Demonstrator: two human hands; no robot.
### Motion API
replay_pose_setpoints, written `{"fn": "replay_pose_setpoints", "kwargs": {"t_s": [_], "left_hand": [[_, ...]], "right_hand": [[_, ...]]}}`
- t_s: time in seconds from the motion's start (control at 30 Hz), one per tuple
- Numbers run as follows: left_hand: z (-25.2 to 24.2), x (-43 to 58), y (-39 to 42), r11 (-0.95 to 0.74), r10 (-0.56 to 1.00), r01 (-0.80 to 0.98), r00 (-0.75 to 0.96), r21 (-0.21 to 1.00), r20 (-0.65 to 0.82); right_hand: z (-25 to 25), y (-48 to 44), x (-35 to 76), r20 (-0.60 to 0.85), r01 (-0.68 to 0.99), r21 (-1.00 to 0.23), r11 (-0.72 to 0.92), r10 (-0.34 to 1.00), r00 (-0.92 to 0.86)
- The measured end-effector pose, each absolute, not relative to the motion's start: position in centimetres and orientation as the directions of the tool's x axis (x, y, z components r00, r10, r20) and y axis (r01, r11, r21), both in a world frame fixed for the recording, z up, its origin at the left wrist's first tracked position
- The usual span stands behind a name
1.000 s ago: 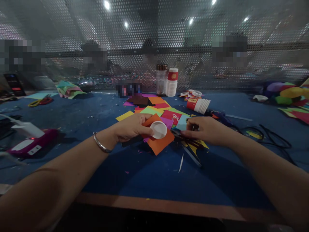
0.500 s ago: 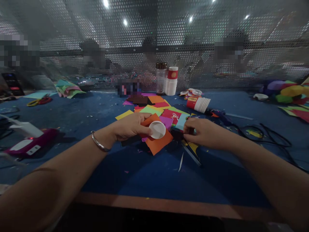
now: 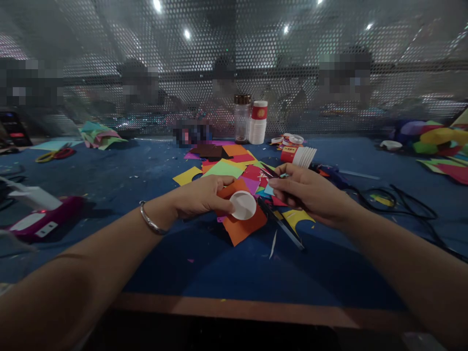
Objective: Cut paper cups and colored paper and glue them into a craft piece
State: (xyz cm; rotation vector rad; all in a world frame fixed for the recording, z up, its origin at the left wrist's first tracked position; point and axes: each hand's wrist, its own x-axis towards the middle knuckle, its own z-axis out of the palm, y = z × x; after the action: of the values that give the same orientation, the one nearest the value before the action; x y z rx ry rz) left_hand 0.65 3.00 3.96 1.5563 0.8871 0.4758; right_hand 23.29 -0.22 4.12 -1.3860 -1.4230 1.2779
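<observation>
My left hand (image 3: 199, 195) is closed on a small white round paper cup (image 3: 244, 204) and presses it against a sheet of orange paper (image 3: 244, 228) on the blue table. My right hand (image 3: 310, 192) is closed around a thin dark pen-like tool (image 3: 269, 172), lifted just above the spread of coloured paper sheets (image 3: 226, 168) to the right of the cup. A silver bangle sits on my left wrist.
A dark long tool (image 3: 283, 226) lies below my right hand. Paper cups (image 3: 300, 156) lie on their side, another stack (image 3: 259, 124) stands by a jar (image 3: 242, 119). A purple glue gun (image 3: 44, 217) lies left, scissors (image 3: 54, 154) far left, black cables (image 3: 402, 200) right, a mesh screen (image 3: 219, 73) behind.
My right hand has picked the thin dark tool up from the paper pile and raised it, turning toward the cup. My left hand with cup and orange paper shifted slightly toward me.
</observation>
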Motion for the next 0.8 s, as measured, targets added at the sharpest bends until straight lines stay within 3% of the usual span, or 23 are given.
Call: {"fn": "replay_pose_setpoints", "kwargs": {"t_s": [0.33,0.57,0.8], "left_hand": [[3.9,1.5,2.7,-0.156,0.750,0.370,0.648,0.916,-0.134],[3.3,1.6,3.1,-0.328,0.726,0.340,0.688,0.881,0.005],[3.3,1.5,2.8,-0.204,0.754,0.249,0.657,0.947,-0.010]], "right_hand": [[3.7,-1.1,21.7,-0.125,0.178,-0.981,-0.081,0.959,-0.252],[3.7,-0.9,21.8,-0.135,0.225,-0.972,-0.071,0.948,-0.287],[3.5,-0.8,22.0,-0.134,0.258,-0.964,-0.061,0.952,-0.276]]}}
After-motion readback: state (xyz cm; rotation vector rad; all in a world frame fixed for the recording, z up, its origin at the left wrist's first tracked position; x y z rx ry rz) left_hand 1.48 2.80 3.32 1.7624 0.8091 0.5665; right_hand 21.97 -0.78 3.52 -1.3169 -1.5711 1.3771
